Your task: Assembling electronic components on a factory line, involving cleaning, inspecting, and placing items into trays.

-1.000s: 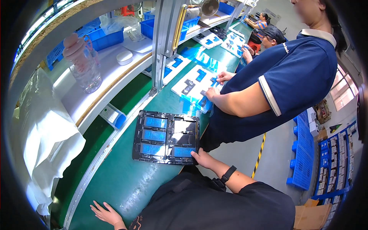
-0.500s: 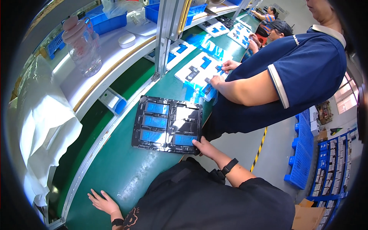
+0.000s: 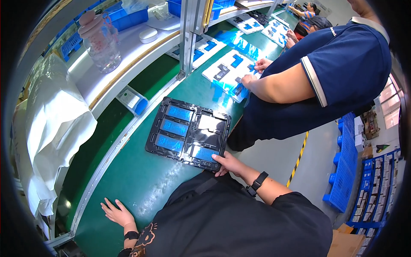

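The right hand [image 3: 228, 162] grips the near right corner of a black tray [image 3: 189, 133], thumb on top at the end of a blue block [image 3: 204, 153] and fingers under the edge (how far they reach beneath is hidden, so I can't tell). From that hand the tray stretches forward and to the left, slightly turned, on the green surface [image 3: 135, 177]. Three more blue blocks line its left column, and glare whitens a compartment in the right one. The left hand [image 3: 120, 214] lies palm down with fingers spread, resting on the surface, nearer the body and well apart from the tray. Beyond the tray, a co-worker's hands [image 3: 262, 65] are at a white board [image 3: 226, 83] with dark and blue pieces. Off to the left, a clear bottle [image 3: 105, 55] stands on a shelf [image 3: 128, 55].
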`<state>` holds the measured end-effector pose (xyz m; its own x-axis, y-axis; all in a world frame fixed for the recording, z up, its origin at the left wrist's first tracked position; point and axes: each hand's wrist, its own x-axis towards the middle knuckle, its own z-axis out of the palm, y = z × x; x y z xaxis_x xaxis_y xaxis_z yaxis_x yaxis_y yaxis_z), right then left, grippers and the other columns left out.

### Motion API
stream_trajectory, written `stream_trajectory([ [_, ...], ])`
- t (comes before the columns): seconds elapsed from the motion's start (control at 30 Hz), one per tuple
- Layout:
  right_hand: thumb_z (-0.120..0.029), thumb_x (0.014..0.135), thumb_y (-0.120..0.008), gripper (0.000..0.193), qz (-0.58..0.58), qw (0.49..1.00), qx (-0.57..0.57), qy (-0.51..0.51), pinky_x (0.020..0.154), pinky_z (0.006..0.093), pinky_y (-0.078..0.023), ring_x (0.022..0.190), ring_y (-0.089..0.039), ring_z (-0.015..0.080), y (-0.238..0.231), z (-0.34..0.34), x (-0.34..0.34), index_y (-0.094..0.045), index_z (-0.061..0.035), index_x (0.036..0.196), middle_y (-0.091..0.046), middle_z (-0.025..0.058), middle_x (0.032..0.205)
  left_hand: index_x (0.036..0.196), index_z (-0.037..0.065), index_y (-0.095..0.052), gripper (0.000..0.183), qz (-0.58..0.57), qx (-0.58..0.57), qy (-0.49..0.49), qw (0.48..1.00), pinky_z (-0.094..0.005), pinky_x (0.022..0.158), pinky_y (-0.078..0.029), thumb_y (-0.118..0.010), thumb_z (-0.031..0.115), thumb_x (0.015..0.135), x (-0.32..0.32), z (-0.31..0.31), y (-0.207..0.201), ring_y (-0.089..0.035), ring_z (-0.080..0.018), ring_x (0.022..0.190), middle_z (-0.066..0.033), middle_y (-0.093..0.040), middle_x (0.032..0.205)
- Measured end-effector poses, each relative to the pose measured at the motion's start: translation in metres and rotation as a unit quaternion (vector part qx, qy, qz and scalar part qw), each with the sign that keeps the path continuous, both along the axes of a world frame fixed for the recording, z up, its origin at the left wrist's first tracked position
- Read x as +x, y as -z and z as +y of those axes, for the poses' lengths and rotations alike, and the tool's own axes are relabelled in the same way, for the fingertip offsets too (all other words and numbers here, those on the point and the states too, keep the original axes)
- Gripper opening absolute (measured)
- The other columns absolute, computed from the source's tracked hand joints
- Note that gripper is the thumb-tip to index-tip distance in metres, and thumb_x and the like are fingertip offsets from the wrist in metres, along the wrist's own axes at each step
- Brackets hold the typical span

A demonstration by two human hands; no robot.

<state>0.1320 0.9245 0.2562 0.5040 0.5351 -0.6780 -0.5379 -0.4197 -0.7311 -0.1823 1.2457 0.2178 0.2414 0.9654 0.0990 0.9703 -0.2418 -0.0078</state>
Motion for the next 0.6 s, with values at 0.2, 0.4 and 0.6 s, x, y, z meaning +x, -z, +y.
stream_trajectory([
  [0.2,-0.044,0.079,-0.060,0.049,-0.514,0.795,-0.316,-0.060,0.074,0.0398,-0.047,0.082,-0.059,0.0338,-0.016,0.004,0.017,-0.054,0.0031,0.092,-0.059,0.0187,0.085,0.137,0.011,-0.031,0.051,0.005,0.004,0.001,1.000,-0.0476,0.109,-0.015,-0.035,0.038,0.095,-0.003,0.000,0.003,-0.020,-0.0298,0.134,-0.0160,-0.022,0.145],
  [0.4,-0.024,0.076,-0.066,0.027,-0.635,0.748,-0.192,-0.027,0.077,0.0404,-0.045,0.088,-0.055,0.0318,-0.025,0.031,0.054,-0.058,-0.0015,0.089,-0.056,0.0130,0.086,0.137,0.011,-0.031,0.051,-0.020,0.004,0.002,1.000,-0.0477,0.109,-0.015,-0.035,0.038,0.094,-0.002,-0.002,0.000,-0.020,-0.0305,0.134,-0.0165,-0.023,0.145],
  [0.6,-0.017,0.070,-0.066,0.018,-0.668,0.707,-0.211,-0.097,0.075,0.0402,-0.046,0.089,-0.054,0.0310,-0.006,0.061,0.070,-0.061,-0.0026,0.080,-0.055,0.0131,0.084,0.137,0.011,-0.033,0.051,-0.022,0.006,0.004,1.000,-0.0478,0.109,-0.015,-0.038,0.037,0.094,-0.002,-0.001,0.002,-0.020,-0.0310,0.134,-0.0166,-0.023,0.145],
])
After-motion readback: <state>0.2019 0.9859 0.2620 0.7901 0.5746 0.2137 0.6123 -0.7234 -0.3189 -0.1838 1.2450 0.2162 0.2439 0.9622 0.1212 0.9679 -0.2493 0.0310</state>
